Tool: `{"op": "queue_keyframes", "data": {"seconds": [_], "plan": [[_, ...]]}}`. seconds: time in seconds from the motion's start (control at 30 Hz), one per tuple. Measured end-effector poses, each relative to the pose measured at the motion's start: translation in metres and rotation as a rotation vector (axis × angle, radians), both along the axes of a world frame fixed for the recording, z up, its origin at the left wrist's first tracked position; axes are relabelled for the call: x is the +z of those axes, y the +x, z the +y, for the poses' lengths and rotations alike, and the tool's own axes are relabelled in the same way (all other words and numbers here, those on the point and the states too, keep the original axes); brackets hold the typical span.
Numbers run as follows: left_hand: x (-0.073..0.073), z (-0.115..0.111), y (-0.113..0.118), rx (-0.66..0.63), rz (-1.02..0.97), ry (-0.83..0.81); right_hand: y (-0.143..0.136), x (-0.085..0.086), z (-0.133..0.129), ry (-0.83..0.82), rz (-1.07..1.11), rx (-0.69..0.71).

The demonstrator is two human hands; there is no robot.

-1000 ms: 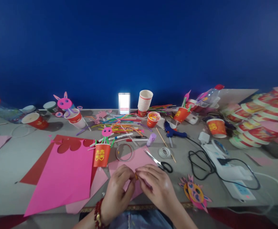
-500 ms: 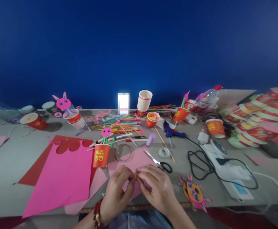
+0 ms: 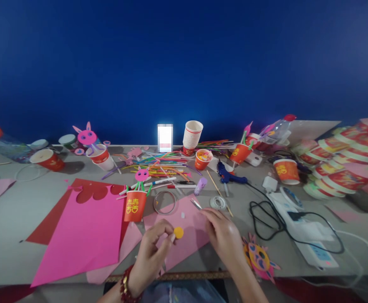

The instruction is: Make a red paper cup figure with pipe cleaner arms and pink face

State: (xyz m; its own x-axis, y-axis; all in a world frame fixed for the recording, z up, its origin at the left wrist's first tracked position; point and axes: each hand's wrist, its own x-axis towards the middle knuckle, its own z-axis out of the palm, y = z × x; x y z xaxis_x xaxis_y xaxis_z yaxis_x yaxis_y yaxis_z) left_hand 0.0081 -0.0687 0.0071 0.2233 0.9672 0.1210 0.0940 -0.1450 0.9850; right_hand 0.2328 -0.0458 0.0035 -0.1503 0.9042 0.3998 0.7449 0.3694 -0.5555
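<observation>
Between thumb and forefinger, my left hand (image 3: 155, 246) pinches a small yellow paper disc (image 3: 178, 232) above the light pink paper (image 3: 187, 252). My right hand (image 3: 220, 229) lies over the scissors (image 3: 196, 203); their blade tips show beyond its fingertips and the black handles are hidden beneath it. Whether its fingers grip the scissors is unclear. A small white piece (image 3: 183, 215) rests on the pink paper between the hands. Just beyond my left hand stands a red cup (image 3: 135, 207) with a pink paper animal head (image 3: 142, 174) on green stems.
Bright pink paper (image 3: 89, 227) lies left. A tape roll (image 3: 218, 203), blue glue gun (image 3: 231, 174), black cable (image 3: 266, 225) and power strip (image 3: 318, 250) are right. Paper faces (image 3: 260, 259) lie near the front edge. Coloured sticks (image 3: 161, 162) lie behind.
My hands have parted. My right hand has moved right, over the scissors. The yellow disc now shows face-on in my left hand, and the white piece has appeared on the pink paper.
</observation>
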Motion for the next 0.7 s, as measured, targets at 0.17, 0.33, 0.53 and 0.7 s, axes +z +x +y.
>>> {"op": "queue_keyframes", "data": {"seconds": [0.17, 0.33, 0.53, 0.7], "plan": [[-0.005, -0.001, 0.002, 0.024, -0.082, 0.013, -0.033, 0.015, -0.022, -0.289, 0.420, 0.184], [-0.004, -0.002, 0.002, 0.035, -0.084, 0.051, -0.055, 0.018, -0.028, -0.230, 0.632, 0.195], [-0.003, -0.002, 0.003, 0.023, -0.077, -0.009, -0.050, 0.021, -0.027, -0.039, 0.391, 0.224], [-0.005, -0.001, 0.004, 0.037, -0.160, -0.116, -0.046, 0.016, -0.029, 0.128, 0.154, 0.261]]}}
